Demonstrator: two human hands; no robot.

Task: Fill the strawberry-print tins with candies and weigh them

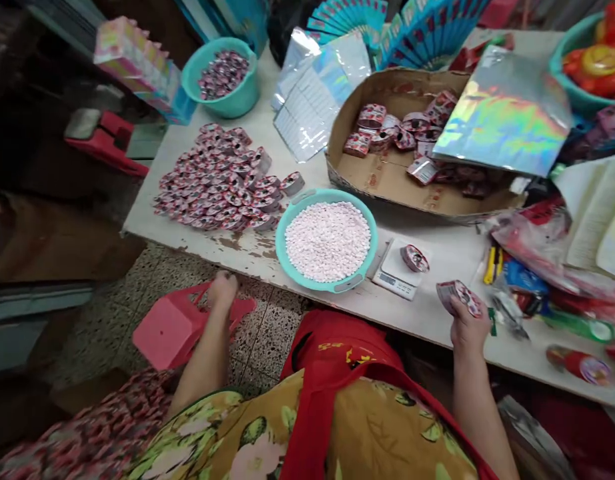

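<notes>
My left hand [223, 291] is closed, low beside the table's front edge. It appears to grip the legs of a pink-red plastic stool [160, 337], though the contact is partly hidden. In my right hand [470, 323], over the table's front right, is a small oval printed tin [465, 298]. A similar oval tin [414, 258] lies on a white digital scale [395, 277]. Left of the scale, a turquoise basin [365, 275] full of pale pink tablets stands at the table edge. Many more oval tins [222, 180] are massed on the left.
A cardboard tray [382, 181] holds more tins, partly under a shiny holographic sheet [507, 110]. Behind are a turquoise bowl [242, 93] of small wrapped pieces and clear plastic packets [307, 123]. A yellow cutter [493, 265] and plastic bags [542, 233] crowd the right side.
</notes>
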